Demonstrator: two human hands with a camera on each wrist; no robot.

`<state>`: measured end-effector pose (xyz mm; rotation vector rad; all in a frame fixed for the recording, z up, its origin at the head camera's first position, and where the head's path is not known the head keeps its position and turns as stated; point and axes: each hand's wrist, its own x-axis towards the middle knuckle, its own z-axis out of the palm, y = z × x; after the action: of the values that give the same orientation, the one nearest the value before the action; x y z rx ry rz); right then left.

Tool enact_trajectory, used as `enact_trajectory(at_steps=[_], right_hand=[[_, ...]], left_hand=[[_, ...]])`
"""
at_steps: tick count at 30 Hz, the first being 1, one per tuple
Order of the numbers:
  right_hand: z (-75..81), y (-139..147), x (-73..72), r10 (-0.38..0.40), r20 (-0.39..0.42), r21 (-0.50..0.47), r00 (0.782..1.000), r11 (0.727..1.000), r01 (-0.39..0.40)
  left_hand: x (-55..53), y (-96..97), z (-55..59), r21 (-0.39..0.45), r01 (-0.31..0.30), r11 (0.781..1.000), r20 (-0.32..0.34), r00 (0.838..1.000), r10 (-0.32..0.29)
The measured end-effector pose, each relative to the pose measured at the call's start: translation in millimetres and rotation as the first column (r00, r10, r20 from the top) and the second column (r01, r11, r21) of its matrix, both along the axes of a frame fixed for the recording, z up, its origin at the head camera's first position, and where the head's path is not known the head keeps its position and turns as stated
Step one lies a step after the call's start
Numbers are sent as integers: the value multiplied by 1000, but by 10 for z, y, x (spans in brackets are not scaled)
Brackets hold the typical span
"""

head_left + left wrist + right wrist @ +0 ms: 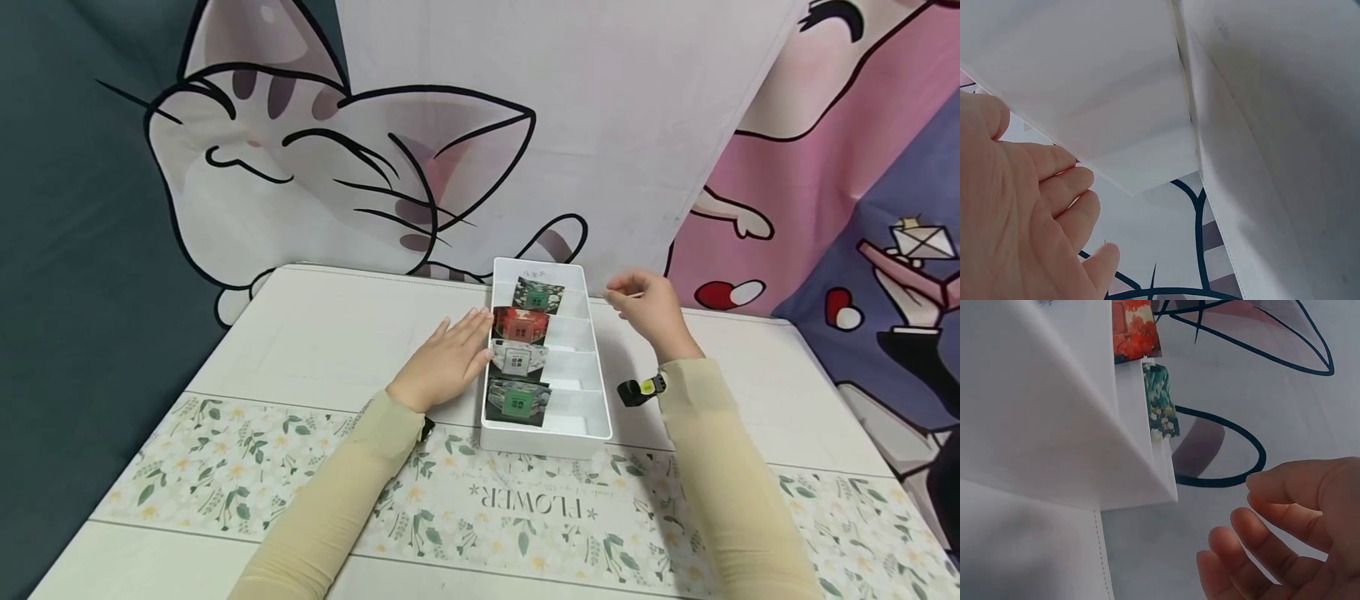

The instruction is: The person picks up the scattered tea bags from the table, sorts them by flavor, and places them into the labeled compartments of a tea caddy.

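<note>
A white divided box point(557, 445) stands lengthwise on the table, its compartments one behind another. Several flat printed packets stand in its left side: a green-labelled one point(517, 404) nearest, then a white one point(517, 360), a red one point(521, 325) and a dark green one point(537, 296) farthest. My left hand point(442, 360) lies beside the box, straight fingers at its left wall by the red and white packets. Beyond the right wall, near the far end, my right hand point(648, 308) hovers with loosely bent fingers. In the right wrist view, nothing shows between its fingers point(1266, 544).
The white table point(322, 333) carries a flower-patterned band point(300, 467) with upside-down lettering. A hanging cloth point(637, 100) with cartoon cats rises right behind the table's far edge. A black strap point(637, 390) sits at my right wrist.
</note>
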<state>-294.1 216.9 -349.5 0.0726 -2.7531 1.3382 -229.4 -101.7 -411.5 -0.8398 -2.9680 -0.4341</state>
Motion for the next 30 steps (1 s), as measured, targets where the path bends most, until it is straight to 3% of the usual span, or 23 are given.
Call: enact_trajectory(at_steps=[9,20,30], right_hand=[[49,149,92,17,6,48,1000,999,-17],[22,478,115,35,91,137,995,989,-48],[-113,774,95,53,223,17,973,998,-59]], left_hand=[[-5,-24,4,4,2,1000,4,1000,-2],[-4,-15,2,4,-1,1000,-12,1000,1],[15,11,13,-10,-2,1000,-6,1000,2]])
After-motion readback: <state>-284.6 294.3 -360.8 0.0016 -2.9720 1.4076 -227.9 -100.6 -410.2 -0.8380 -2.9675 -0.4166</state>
